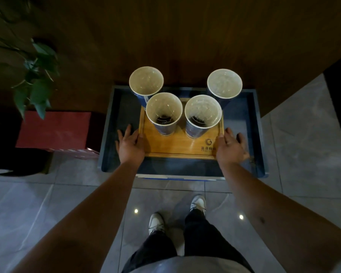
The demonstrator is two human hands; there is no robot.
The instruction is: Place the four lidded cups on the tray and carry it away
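Note:
A wooden tray [177, 144] lies on a low blue-grey table [252, 123]. Two blue paper cups with clear lids stand side by side on the tray: the front left cup [164, 111] and the front right cup [203, 113]. The back left cup [146, 80] and the back right cup [224, 83] stand at the tray's far corners; whether their bases are on the tray I cannot tell. My left hand [131, 144] touches the tray's left edge with its fingers stretched forward. My right hand [229, 146] touches the right edge the same way.
A dark wooden wall [185, 36] rises right behind the table. A red box [53, 131] sits to the table's left, under a leafy plant [35, 81]. Grey floor tiles [47, 203] lie around my feet in white shoes [156, 222].

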